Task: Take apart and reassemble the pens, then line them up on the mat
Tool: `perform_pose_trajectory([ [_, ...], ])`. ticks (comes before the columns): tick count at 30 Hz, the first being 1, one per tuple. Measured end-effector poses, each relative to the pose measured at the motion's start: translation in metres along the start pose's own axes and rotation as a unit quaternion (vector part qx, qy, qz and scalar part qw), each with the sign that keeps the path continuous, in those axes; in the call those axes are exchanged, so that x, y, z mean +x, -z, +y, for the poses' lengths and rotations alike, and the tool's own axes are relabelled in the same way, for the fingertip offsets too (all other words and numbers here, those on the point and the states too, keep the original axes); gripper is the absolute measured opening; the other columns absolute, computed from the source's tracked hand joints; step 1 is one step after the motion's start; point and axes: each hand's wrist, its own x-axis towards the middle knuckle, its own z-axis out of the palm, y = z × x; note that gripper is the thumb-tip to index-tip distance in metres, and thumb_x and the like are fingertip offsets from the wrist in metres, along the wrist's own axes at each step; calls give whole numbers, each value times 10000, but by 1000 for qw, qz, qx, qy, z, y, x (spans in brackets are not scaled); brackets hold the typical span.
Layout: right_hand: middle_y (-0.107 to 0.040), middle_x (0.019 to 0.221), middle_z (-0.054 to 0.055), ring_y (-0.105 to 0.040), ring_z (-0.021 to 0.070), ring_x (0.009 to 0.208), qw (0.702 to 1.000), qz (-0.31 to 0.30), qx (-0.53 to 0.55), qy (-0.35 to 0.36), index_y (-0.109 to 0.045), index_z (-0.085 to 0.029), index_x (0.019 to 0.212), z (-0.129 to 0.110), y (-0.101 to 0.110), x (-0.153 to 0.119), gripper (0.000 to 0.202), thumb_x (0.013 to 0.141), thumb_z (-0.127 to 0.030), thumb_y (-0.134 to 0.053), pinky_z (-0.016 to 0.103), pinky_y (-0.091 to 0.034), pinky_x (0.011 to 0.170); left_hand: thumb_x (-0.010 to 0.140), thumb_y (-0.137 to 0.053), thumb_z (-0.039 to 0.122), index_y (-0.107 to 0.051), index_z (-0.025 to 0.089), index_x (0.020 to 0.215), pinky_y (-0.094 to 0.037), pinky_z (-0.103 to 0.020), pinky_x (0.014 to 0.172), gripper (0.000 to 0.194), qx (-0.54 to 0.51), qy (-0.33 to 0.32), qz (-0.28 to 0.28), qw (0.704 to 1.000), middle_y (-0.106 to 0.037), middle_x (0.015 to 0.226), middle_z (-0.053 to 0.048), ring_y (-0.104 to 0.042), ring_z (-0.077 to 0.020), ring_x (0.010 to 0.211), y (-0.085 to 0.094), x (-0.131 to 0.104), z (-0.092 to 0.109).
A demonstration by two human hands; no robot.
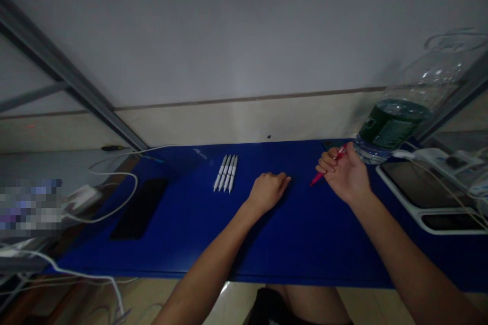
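1. Behind everything, a grey-white wall (pixel 263 35), banded paler along its lower edge.
2. Across the middle, a glossy blue tabletop (pixel 301 249), long and narrow, set close against the wall.
3. At the right rear, a large clear bottle (pixel 396 124) with a green label and a handle on top.
4. Just in front of the bottle, a flat white-rimmed device (pixel 423 185) with two dark panels, pale cables across part of it.
5. Near the tabletop's left end, a flat black slab (pixel 141 208).
6. Near the bottle's base, the right hand (pixel 345 170), palm turned up, fingers and thumb closed around a pen.
7. On the tabletop near its middle, the left hand (pixel 269 189), back uppermost, fingers bent; impossible to tell how tightly closed.
8. To the left of that hand, four white pens (pixel 229 171) in a neat slanting row, side by side.
9. In the right hand's grip, a red pen (pixel 318 177), slanting down toward the left hand; contact with the tabletop unclear.
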Motion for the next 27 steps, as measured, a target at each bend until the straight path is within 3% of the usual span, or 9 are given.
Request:
perform_pose_trajectory([
  [4,-342,612,-15,-351,140,541,999,7,44,9,-357,-229,662,-9,6,0,429,948,-524,-480,295,-444,535,1061,-291,450,-637,206,1013,-471,-330,763,426,23,42,17,999,-703,872,-94,-680,-242,847,2,2,-9],
  [11,-287,581,-30,-319,132,523,998,12,60,13,-233,-231,653,-7,10,2,383,866,-380,-514,293,-435,526,1073,-245,404,-639,195,974,-465,-346,770,457,48,105,59,992,-717,874,-103,-679,-251,862,-1,4,-20],
  [27,-287,586,-42,-341,132,512,998,23,56,13,-216,-237,665,-2,8,5,418,875,-397,-540,290,-428,514,1050,-357,390,-608,206,994,-454,-347,810,316,73,57,55,994,-699,953,-82,-628,-242,910,-5,3,-16],
])
